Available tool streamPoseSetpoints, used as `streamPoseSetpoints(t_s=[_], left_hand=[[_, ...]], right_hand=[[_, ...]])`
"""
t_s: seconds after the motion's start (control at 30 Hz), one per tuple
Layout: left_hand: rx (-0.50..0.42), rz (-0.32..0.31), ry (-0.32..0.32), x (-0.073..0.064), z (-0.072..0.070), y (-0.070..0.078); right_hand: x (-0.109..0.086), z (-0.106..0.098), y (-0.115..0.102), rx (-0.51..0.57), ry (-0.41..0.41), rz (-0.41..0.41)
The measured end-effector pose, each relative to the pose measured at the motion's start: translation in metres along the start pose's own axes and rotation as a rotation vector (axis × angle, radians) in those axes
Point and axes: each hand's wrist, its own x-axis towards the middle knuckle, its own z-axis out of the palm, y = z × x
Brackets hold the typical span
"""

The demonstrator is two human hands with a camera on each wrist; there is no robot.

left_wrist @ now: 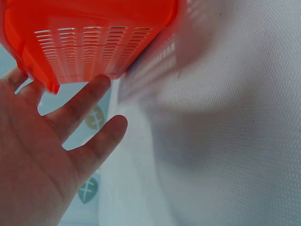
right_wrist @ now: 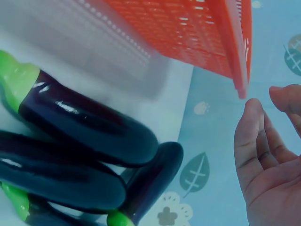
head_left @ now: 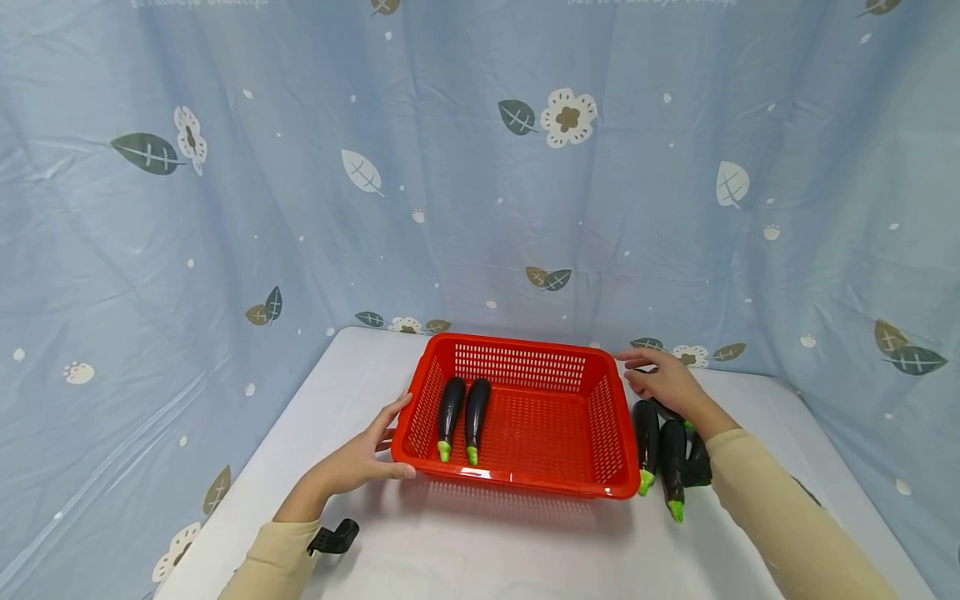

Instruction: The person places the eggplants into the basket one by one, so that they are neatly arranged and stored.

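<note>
A red plastic basket (head_left: 525, 477) with slotted walls stands on the white table. Inside, toward its left wall, two dark purple eggplants (head_left: 450, 412) with green stem ends lie side by side. My left hand (head_left: 367, 458) rests at the basket's left front corner, thumb along the front and fingers spread at the left side. By the right rear corner is my right hand (head_left: 663, 383), its fingers extended near the rim and nothing in its grasp. Several more eggplants (right_wrist: 89, 120) lie on the table right of the basket, partly hidden under the right forearm in the head view.
The white table (head_left: 450, 550) reaches back to a blue curtain (head_left: 465, 208) printed with leaves and flowers, which also hangs along both sides. A black camera (head_left: 335, 537) is strapped at the left wrist.
</note>
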Motion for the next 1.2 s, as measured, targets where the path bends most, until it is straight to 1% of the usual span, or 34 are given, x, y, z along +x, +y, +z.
streamPoseSetpoints(t_s=[0.2,0.43,0.87,1.2], left_hand=[[0.007,0.008,0.0,0.0,0.0,-0.001],[0.012,0.004,0.0,0.001,0.0,-0.001],[0.004,-0.01,0.001,0.0,0.0,0.0],[-0.001,0.003,-0.004,0.001,0.0,-0.001]], right_hand=[[-0.004,-0.003,0.01,-0.021,0.008,0.01],[-0.006,-0.006,0.02,-0.041,0.002,0.01],[-0.01,-0.005,0.031,-0.014,0.001,0.009],[-0.017,-0.005,0.037,-0.028,0.02,0.023]])
